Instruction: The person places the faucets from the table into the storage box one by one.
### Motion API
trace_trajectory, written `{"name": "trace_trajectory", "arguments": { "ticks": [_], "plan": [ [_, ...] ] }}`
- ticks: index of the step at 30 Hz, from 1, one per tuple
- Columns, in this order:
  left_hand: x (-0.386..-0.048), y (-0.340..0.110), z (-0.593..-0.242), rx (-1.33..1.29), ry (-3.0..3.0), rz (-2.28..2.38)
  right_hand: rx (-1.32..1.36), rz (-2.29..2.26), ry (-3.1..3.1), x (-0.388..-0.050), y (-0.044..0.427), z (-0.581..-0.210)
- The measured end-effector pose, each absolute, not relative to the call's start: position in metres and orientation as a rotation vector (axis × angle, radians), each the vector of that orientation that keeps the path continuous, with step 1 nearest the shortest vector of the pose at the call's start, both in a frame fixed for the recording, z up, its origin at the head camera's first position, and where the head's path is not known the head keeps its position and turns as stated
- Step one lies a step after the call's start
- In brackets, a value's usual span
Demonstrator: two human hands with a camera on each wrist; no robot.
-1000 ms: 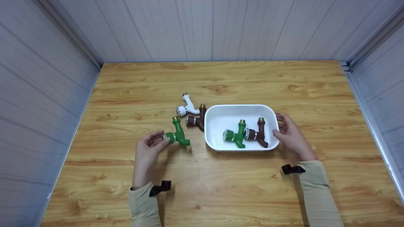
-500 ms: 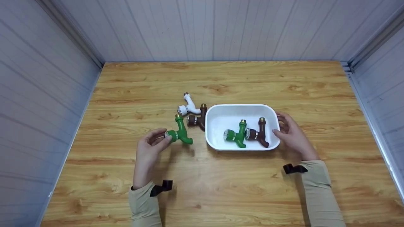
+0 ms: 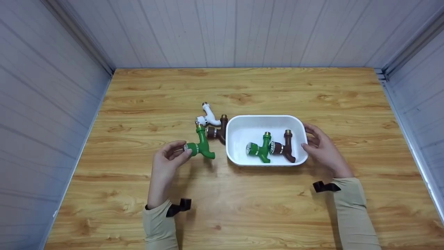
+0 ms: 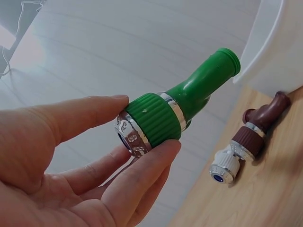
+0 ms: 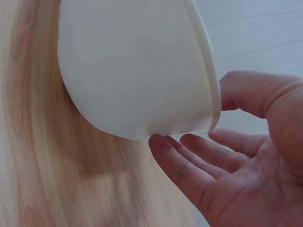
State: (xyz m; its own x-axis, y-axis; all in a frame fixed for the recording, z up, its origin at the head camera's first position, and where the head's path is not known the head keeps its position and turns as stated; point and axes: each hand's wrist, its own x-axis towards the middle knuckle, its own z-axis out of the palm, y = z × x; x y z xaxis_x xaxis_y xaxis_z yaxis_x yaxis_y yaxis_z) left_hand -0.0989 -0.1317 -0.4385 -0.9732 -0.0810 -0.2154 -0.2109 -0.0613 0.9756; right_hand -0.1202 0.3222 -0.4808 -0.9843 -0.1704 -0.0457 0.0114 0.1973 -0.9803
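Thumb and fingers of my left hand point(image 3: 167, 166) pinch the ribbed handle of a green tap point(image 3: 205, 148), held above the table left of the white tub. In the left wrist view the tap's point(image 4: 201, 85) green spout points away from the palm. My right hand point(image 3: 326, 154) grips the right end of the tub point(image 3: 242, 162), thumb at the rim; in the right wrist view its fingers touch the outer wall point(image 5: 137, 85). Inside the tub lie another green tap point(image 3: 263, 149) and a brown tap point(image 3: 287, 147), side by side.
A white tap point(image 3: 211, 118) and a second brown tap point(image 3: 222, 131) lie on the wooden table point(image 3: 242, 208), against the tub's left side. Panelled walls point(image 3: 215, 34) stand behind and at both sides of the table.
My left hand has moved the green tap slightly right and away from me, closer to the tub and the loose taps. The right hand keeps its place at the tub.
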Motion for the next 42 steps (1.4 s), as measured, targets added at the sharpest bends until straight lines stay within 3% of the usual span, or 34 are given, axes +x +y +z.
{"name": "trace_trajectory", "arguments": {
  "ticks": [29,42],
  "plan": [
    [-0.110,-0.050,-0.436,-0.023,2.013,2.164,-0.135,-1.936,2.301,-0.119,0.326,-0.487],
    [-0.117,-0.012,-0.451,0.086,1.930,2.120,-0.131,-1.928,2.298,-0.119,0.327,-0.487]
  ]
}}
